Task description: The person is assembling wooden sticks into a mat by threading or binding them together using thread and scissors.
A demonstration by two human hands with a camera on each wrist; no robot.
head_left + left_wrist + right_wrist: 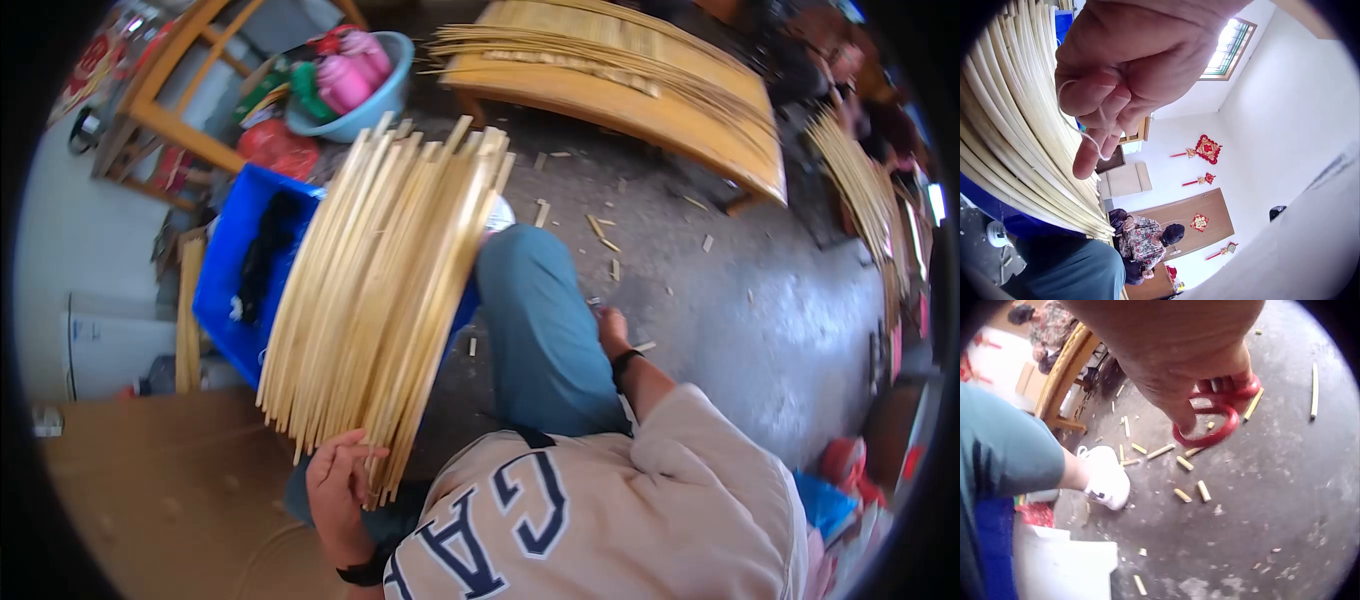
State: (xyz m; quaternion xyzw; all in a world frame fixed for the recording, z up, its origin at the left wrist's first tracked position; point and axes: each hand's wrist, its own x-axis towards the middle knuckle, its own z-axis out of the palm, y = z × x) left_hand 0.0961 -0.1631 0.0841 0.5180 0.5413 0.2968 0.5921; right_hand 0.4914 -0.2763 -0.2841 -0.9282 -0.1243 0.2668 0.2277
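A wide row of pale bamboo strips [375, 270] lies across the person's lap and a blue plastic crate [222, 285]. At the near end of the strips is the left hand [335, 485]. Its fingers are bent, and in the left wrist view they hold a thin white string [1082, 132] that loops over them. Down beside the right knee, the right hand [612, 332] holds red-handled scissors [1230, 425], its thumb and fingers through the loops. The blades are hidden in the right wrist view.
Cut bamboo bits [1204, 490] litter the grey floor around a white shoe [1107, 478]. More strips lie on a low wooden table [620, 105] ahead. A light-blue basin [390, 100] stands at far left, and another person [1147, 244] sits across the room.
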